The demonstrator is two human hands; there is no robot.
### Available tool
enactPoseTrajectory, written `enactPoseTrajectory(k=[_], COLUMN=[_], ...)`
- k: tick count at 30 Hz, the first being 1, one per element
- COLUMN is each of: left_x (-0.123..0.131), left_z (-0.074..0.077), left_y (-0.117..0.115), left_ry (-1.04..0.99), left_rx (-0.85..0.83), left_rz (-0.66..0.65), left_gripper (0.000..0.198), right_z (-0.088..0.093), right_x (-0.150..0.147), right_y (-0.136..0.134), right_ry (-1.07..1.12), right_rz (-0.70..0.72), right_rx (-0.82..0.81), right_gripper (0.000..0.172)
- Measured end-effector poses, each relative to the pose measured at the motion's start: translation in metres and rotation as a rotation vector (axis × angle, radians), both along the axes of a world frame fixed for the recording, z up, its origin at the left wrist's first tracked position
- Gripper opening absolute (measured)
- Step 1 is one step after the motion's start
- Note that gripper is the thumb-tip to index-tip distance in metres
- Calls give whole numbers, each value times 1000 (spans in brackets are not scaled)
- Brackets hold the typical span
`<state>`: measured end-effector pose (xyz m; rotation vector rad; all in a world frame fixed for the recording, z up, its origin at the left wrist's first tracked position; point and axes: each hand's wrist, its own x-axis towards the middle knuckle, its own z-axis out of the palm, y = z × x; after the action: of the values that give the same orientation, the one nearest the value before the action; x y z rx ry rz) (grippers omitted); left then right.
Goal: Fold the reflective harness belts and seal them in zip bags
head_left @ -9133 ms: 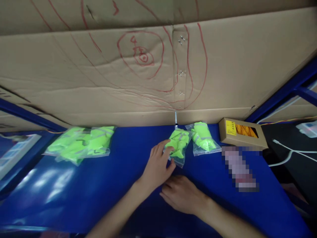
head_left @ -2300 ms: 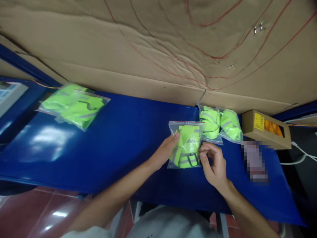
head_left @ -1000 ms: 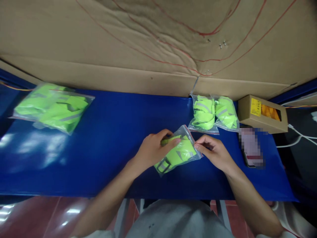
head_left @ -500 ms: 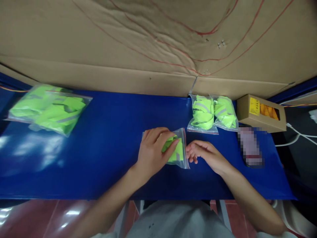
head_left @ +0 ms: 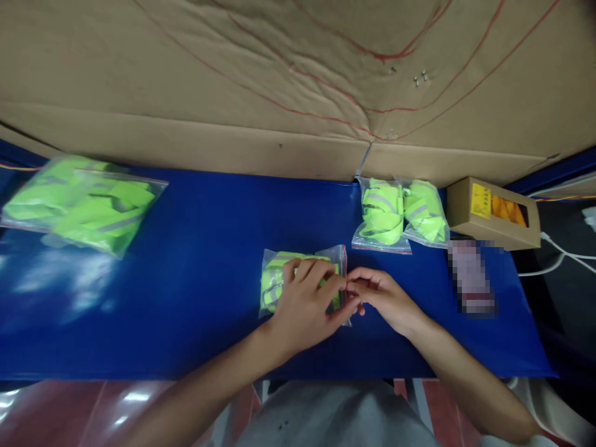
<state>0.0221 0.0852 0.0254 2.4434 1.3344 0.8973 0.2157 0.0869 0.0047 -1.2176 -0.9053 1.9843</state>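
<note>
A clear zip bag (head_left: 270,285) with a folded neon-yellow reflective strap inside lies flat on the blue table in front of me. Across its right half rests my left hand (head_left: 310,301), its thumb and forefinger closed at the bag's zip edge. At that same edge my right hand (head_left: 379,295) has its thumb and fingers pinched together on the bag's opening. The two hands' fingertips nearly meet there. Part of the strap and the middle of the zip edge are hidden behind my fingers.
Two similar filled bags (head_left: 382,214) lie at the back right, beside a cardboard box (head_left: 470,208) with orange contents. A blurred-out flat object (head_left: 472,279) is in front of the box. More filled bags (head_left: 100,211) overlap at the far left. A cardboard panel (head_left: 233,146) borders the back.
My left hand has slid right and toward me, from the bag's middle to its zip edge, uncovering the left half. My right fingers have closed at the same edge.
</note>
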Motion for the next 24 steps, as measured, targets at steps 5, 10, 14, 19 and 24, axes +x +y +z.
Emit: enactPoseTrajectory(k=[5, 10, 14, 19, 24], left_x=[1, -1, -1, -2, -4], left_z=[1, 3, 5, 6, 2], left_y=[0, 2, 4, 5, 6], left_ry=[-31, -64, -78, -87, -69], left_rx=[-29, -60, -102, -155, -161], left_rz=[13, 12, -1, -19, -53], left_gripper=[17, 11, 10, 7, 5], right_z=[-3, -2, -2, -2, -3], right_x=[-4, -4, -3, -3, -3], right_y=[-4, -5, -4, -3, -4], right_ry=[74, 116, 100, 67, -5], right_rz=[-50, -52, -47, -48, -58], right_rx=[-85, -101, -74, -42, 32], right_gripper=[32, 32, 32, 34, 31])
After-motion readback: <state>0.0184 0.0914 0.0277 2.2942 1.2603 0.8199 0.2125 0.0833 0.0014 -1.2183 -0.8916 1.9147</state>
